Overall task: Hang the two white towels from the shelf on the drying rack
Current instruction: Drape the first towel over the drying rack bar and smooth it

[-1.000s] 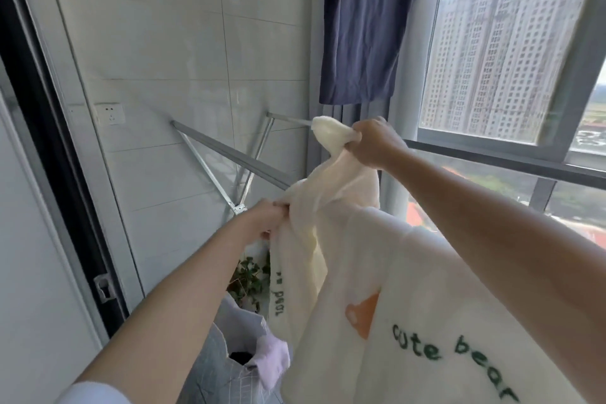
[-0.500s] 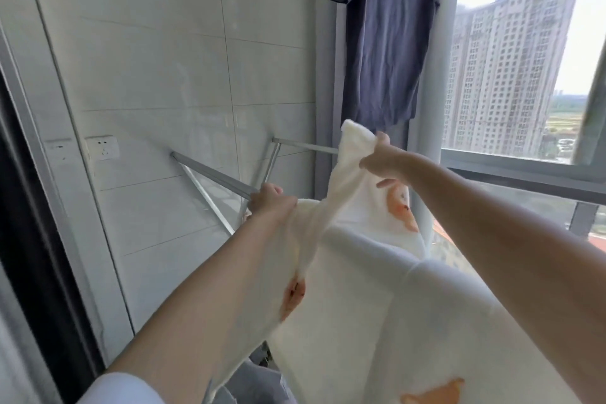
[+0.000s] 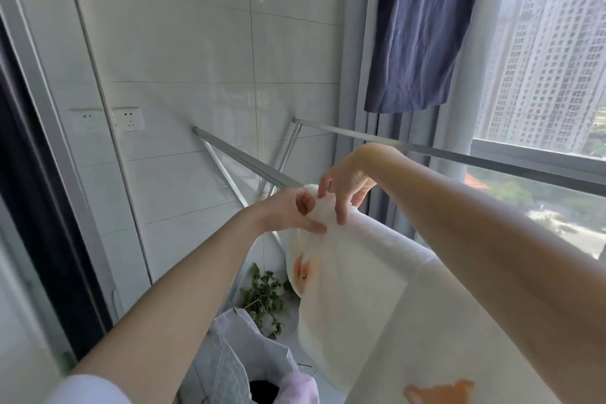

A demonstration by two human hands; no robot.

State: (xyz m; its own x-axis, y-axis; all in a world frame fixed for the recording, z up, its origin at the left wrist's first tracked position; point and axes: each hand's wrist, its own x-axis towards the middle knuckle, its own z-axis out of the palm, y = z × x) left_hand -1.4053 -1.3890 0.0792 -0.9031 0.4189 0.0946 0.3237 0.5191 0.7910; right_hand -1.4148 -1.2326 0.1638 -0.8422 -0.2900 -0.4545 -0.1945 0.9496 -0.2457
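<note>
A towel lies draped over the near rail of the drying rack, with the left hand and right hand touching its far end on top. A second towel hangs nearer, to its right. Behind the rack stands the wall, with sockets to the left. A shirt hangs above the far rail. A plant sits below the rack, a bag before it.

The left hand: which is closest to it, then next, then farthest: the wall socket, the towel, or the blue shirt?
From the left hand:
1. Towel, pinched in its grip.
2. Wall socket, up to the left.
3. Blue shirt, hanging high on the right.
</note>
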